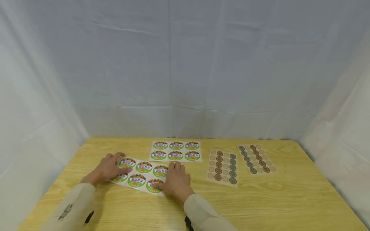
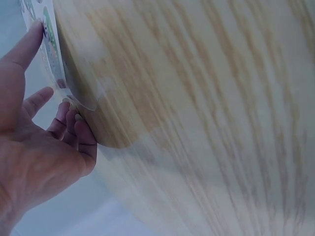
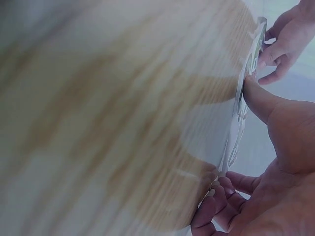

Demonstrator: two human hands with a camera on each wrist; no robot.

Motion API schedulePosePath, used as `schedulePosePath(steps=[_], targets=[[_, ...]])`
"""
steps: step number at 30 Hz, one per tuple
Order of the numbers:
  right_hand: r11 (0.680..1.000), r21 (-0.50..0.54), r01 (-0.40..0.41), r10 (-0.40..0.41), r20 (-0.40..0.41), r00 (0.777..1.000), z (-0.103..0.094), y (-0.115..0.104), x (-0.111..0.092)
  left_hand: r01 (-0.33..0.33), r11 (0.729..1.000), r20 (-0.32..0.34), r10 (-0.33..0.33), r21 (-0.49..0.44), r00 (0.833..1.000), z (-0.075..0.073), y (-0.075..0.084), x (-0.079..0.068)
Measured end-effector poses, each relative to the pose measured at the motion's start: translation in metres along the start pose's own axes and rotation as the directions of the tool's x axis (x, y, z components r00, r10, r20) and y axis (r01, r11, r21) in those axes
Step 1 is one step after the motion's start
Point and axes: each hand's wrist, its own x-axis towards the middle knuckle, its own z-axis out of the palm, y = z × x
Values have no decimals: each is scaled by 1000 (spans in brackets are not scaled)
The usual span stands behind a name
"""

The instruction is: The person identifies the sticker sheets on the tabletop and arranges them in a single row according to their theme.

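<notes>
A white sheet of round fruit stickers [image 1: 140,172], green below with colourful fruit on top, lies slightly askew at the front left of the table in the head view. My left hand [image 1: 108,166] holds its left end, with the thumb [image 2: 34,42] over the printed face and the other fingers at the edge. At the right end, my right hand [image 1: 177,181] grips the sheet too; its thumb [image 3: 256,96] lies on top, while the fingertips [image 3: 211,191] bend at the edge against the tabletop. The right hand covers the sheet's right edge in the head view.
Just behind lies a matching fruit sticker sheet [image 1: 175,160]. To the right are two beige sheets of small round stickers, one nearer [image 1: 222,167] and one farther right [image 1: 256,159]. White cloth [image 1: 185,80] hangs behind and beside the wooden table [image 1: 277,205].
</notes>
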Motion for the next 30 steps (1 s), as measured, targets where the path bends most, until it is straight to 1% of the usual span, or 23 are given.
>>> schedulePosePath(steps=[4,8,15,20,26,30], targets=[[1000,-4,8,-8,-4,1000,1,0,0,-13,1000,0,13,16,1000,0,1,-1],[1000,-13,8,-8,-2,1000,1,0,-1,-20,1000,-9,20,12,1000,0,0,-1],[1000,-26,2,-2,2,1000,1,0,1,-11,1000,-11,11,2,1000,2,-2,-1],[1000,-16,8,-8,1,1000,0,1,1,1,1000,-18,-1,4,1000,2,1,-1],[1000,-13,9,-9,-8,1000,0,1,0,25,999,-33,-24,38,999,5,6,-4],[1000,10,14,-14,-16,1000,0,1,-1,20,999,-38,-19,38,999,4,10,-8]])
